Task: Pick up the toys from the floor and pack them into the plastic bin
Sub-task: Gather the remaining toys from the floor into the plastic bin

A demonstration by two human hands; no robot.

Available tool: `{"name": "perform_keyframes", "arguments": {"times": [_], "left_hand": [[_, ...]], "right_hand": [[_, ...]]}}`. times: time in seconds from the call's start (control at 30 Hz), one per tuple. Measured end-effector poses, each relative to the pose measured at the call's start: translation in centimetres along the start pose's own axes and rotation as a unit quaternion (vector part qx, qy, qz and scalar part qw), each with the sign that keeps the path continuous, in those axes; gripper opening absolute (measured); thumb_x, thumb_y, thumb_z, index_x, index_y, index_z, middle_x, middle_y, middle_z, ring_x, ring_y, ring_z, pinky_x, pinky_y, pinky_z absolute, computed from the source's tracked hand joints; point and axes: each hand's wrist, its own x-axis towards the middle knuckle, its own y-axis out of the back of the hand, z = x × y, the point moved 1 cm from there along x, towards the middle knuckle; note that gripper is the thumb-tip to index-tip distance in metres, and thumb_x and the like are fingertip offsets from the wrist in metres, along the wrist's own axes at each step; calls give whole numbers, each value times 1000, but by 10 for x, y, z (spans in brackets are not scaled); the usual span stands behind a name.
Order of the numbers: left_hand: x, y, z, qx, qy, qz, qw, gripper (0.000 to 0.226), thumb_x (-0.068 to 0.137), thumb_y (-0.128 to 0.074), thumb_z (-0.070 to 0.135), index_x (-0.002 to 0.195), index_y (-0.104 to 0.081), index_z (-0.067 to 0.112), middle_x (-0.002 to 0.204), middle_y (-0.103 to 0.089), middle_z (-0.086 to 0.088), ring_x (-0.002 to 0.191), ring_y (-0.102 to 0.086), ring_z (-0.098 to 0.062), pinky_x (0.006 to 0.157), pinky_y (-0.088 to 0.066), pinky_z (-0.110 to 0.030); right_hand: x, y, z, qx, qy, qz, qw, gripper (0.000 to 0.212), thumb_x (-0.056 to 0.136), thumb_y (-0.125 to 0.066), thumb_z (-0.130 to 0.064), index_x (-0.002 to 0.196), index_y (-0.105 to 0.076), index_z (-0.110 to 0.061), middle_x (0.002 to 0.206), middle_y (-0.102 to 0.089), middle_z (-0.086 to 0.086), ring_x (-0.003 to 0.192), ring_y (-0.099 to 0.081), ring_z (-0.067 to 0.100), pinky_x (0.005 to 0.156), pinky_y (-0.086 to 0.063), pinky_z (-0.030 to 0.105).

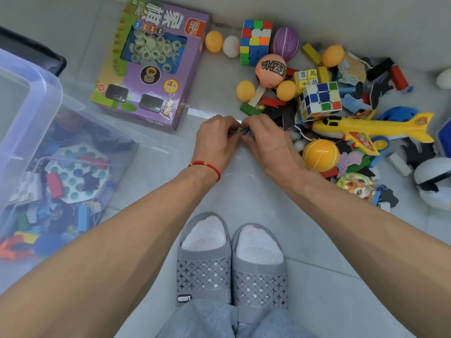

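Note:
My left hand [216, 140] and my right hand [262, 140] meet low over the floor, fingers curled around small marbles [245, 131], one of them blue, that show between the fingertips. The clear plastic bin [31, 93] stands at the left, holding a marble board, blocks and puzzle pieces. To the right of my hands lies a heap of toys: a yellow toy plane [371, 128], two puzzle cubes [319, 100], orange balls [245, 90], a yellow ball [320, 155] and wooden blocks.
A purple chess-set box [151, 69] lies on the floor beyond the bin. My feet in grey slippers [229, 262] stand below my hands. A white round toy [434, 181] sits at the right edge. The wall runs along the top.

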Motion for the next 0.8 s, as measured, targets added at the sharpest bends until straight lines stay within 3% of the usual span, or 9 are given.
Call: {"name": "perform_keyframes", "arguments": {"times": [0.2,0.4,0.6,0.67,0.73,0.77,0.8], "left_hand": [[-1,-1,2,-6,-8,-13,1000,20,83,-71,30,94,-74,14,87,-70,-7,78,-64,-26,73,-52,-40],[4,-2,18,52,-72,-53,995,17,88,-65,20,101,-73,13,92,-69,-8,84,-61,-26,71,-44,-32],[1,-5,31,85,-85,-81,989,17,91,-60,17,101,-72,10,97,-70,-12,91,-62,-32,77,-48,-38],[-3,-2,29,58,-39,-67,995,16,90,-64,22,100,-73,12,96,-72,-7,89,-64,-26,78,-50,-34],[-12,2,25,-54,73,-37,995,13,86,-72,23,95,-75,14,89,-73,-1,80,-67,-18,78,-53,-27],[-18,5,24,-164,146,-27,975,12,84,-74,20,94,-75,12,85,-73,-2,74,-68,-16,76,-56,-26],[-24,8,23,-294,215,-27,931,12,84,-75,14,94,-74,8,83,-73,-6,71,-69,-18,75,-58,-28]], "right_hand": [[-6,-5,9,-50,-11,-7,999,19,90,-68,-4,107,-58,-6,104,-54,16,76,-59,36,56,-48,45],[-15,8,6,-101,-22,8,995,21,85,-65,6,102,-59,-5,99,-57,16,84,-55,32,64,-43,40],[-20,11,6,-153,-48,-8,987,30,80,-66,11,102,-58,-8,99,-55,14,85,-52,31,65,-36,37],[-20,11,6,-173,-52,-15,983,33,78,-69,12,103,-59,-7,99,-56,14,86,-54,31,65,-38,37],[-20,11,6,-190,-63,-23,980,38,75,-70,14,105,-59,-6,99,-55,16,85,-54,33,63,-37,37],[-20,11,6,-195,-66,-26,978,39,74,-70,15,105,-58,-5,98,-54,17,85,-53,34,62,-35,36],[-19,12,5,-197,-68,-30,978,39,74,-69,15,105,-58,-4,99,-53,17,85,-53,34,61,-34,36]]}}
